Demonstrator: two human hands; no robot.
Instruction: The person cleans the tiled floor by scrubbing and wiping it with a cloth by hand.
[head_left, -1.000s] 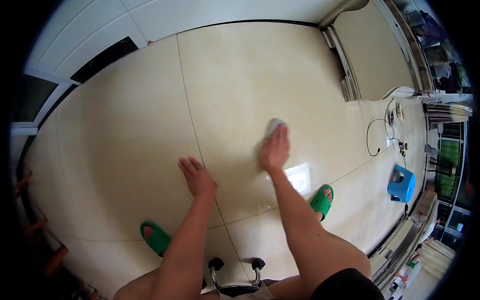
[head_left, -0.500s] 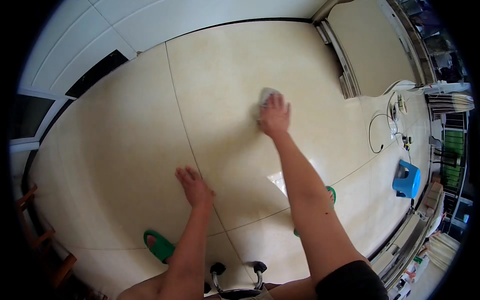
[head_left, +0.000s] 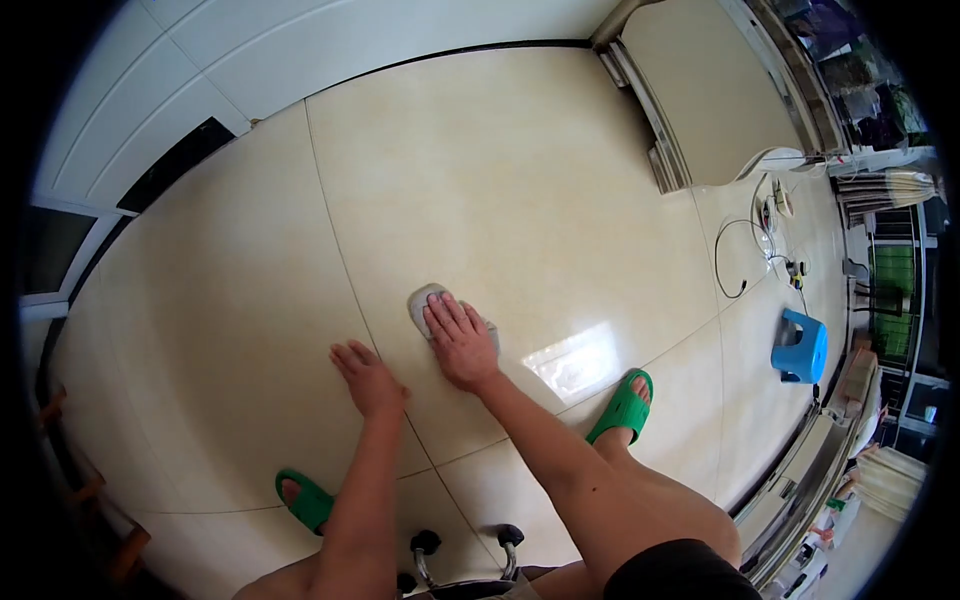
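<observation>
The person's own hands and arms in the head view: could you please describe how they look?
The left hand and right hand are bare, with no gloves, rings or watch visible. Both forearms are uncovered. A black sleeve shows at the top of the right arm; no left sleeve is in view.

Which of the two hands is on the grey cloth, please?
The right hand: it partly covers the grey cloth, whereas the left hand has none visible beneath.

Tiled cream across floor [head_left: 500, 180] — catching bright glare [head_left: 575, 362] | bounded at floor's far edge by white wall [head_left: 320, 40] | furnished with beige cabinet [head_left: 710, 95] at far right corner — blue stool [head_left: 803, 350] near right edge
</observation>
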